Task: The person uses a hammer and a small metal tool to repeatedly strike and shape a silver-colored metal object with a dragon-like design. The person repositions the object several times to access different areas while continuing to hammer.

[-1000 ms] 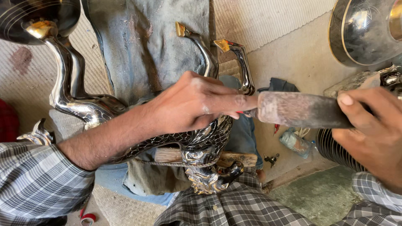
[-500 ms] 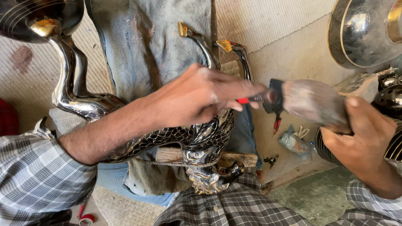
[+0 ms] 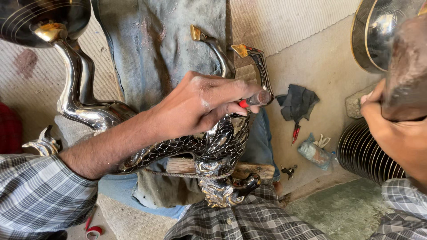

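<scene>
1. engraving work is in hand on a polished dark metal swan-shaped piece (image 3: 209, 142) – it lies across the person's lap and a wooden block (image 3: 182, 165), its two curved necks with brass-coloured beaks (image 3: 242, 50) pointing away.
2. left hand (image 3: 200, 104) is curled closed, pinching a small chisel with a red grip (image 3: 253, 100) between thumb and fingers, tip set at the base of the necks.
3. right hand (image 3: 396, 133) is raised close to the camera, wrapped round a wooden mallet (image 3: 407, 71) that is blurred and well apart from the chisel.
4. scale pattern already covers the body and wing under the left wrist – judged well along; the necks show smooth, so that part looks undone.
5. dark cloth (image 3: 297, 101) and small tools lie on the floor beyond.
</scene>
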